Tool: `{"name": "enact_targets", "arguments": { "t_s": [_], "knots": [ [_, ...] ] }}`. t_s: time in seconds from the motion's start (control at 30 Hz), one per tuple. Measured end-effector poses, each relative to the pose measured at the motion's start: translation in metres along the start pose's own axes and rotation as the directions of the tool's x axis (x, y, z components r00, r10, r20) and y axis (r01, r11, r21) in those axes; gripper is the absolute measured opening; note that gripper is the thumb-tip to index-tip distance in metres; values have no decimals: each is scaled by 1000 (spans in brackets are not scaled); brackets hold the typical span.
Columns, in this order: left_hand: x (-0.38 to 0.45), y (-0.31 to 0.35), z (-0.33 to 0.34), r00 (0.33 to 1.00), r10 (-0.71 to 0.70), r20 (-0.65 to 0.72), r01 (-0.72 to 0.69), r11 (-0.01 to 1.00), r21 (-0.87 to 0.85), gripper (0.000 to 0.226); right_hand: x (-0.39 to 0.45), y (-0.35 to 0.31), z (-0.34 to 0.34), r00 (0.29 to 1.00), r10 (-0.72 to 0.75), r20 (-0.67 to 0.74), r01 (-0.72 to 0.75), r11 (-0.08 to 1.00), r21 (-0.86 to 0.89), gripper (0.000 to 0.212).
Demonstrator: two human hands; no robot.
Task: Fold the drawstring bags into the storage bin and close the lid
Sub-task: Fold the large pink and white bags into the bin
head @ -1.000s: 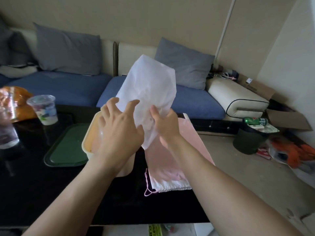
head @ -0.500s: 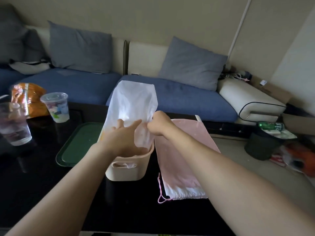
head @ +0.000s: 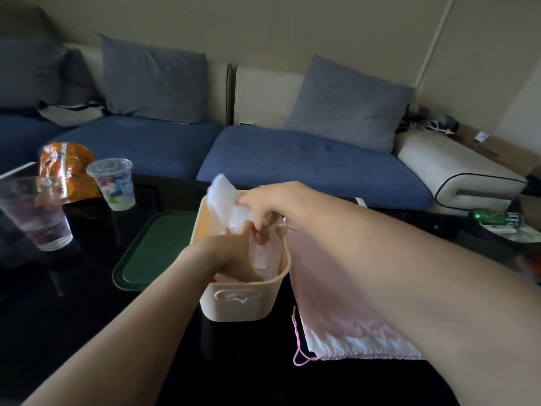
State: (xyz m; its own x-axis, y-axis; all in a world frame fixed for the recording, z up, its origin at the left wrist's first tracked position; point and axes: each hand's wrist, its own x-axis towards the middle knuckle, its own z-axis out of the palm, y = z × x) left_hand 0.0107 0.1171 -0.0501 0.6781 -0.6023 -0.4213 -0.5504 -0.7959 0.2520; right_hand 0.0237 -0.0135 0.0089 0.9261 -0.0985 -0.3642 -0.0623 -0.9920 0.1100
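Pushing the white bag (head: 227,200) down flat into the bin (head: 243,300) would have kept room for the pink bag (head: 330,288), which lay beside it on the table (head: 87,317). The right hand (head: 260,205) pinched the white bag; the left hand (head: 231,256) was inside the bin, its fingers hidden. The green lid (head: 155,247) lay nearby.

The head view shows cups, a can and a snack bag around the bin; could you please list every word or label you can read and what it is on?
"ein": white letters, partly cut off, on the green can lying at the right.
Printed cup: a coloured picture, any wording too blurred to read.
Orange snack bag: print too blurred to read.
Clear cup: a reddish mark low down, unreadable.
Storage bin, white bag, pink bag: no text visible.
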Motion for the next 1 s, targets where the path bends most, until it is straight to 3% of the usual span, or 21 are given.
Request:
{"name": "enact_targets", "arguments": {
  "t_s": [0.1, 0.2, 0.33, 0.43, 0.53, 0.6, 0.67, 0.77, 0.83, 0.9, 1.0],
  "knots": [
    [7, -2, 0, 999, -37, 36, 36, 999, 23, 135, 15, -1, 1, 983, 83, 161, -82, 997, -9, 52],
    [12, -6, 3, 997, -60, 41, 58, 997, 48, 136, 22, -5, 2, 964, 62, 258, -68, 998, 16, 40],
    [17, -9, 8, 998, -64, 11, 63, 996, 55, 140, 33, -2, 10, 976, 33, 217, -69, 984, 164, 39],
    [17, -7, 7, 998, -61, -9, 61, 998, 15, 142, 36, 8, 15, 991, -41, 129, -3, 947, 320, 62],
    [14, -7, 6, 999, -48, -25, 48, 999, -5, 150, 32, 22, 22, 993, -58, -98, 91, 921, 379, 98],
    [12, -10, 2, 999, -37, -23, 37, 999, -3, 153, 30, 28, 26, 970, -151, -191, 213, 907, 364, 111],
    [9, -13, -12, 998, -27, 48, 26, 999, 23, 152, 33, 26, 29, 952, -231, -199, 279, 923, 266, 110],
    [4, -13, -37, 990, -25, 136, 14, 997, 79, 143, 45, 5, 31, 955, -296, -31, 298, 947, 124, 83],
    [3, -9, -47, 996, -15, 92, -14, 951, 309, 137, 52, -2, 29, 965, -230, 127, 212, 967, 139, 65],
    [6, -3, -48, 999, -19, 29, 2, 865, 501, 140, 55, 1, 24, 966, -120, 231, 74, 978, 197, 63],
    [19, -1, -46, 987, -58, 147, -26, 858, 513, 148, 58, -3, 23, 954, -102, 283, 59, 986, 158, 55]
  ]
}}
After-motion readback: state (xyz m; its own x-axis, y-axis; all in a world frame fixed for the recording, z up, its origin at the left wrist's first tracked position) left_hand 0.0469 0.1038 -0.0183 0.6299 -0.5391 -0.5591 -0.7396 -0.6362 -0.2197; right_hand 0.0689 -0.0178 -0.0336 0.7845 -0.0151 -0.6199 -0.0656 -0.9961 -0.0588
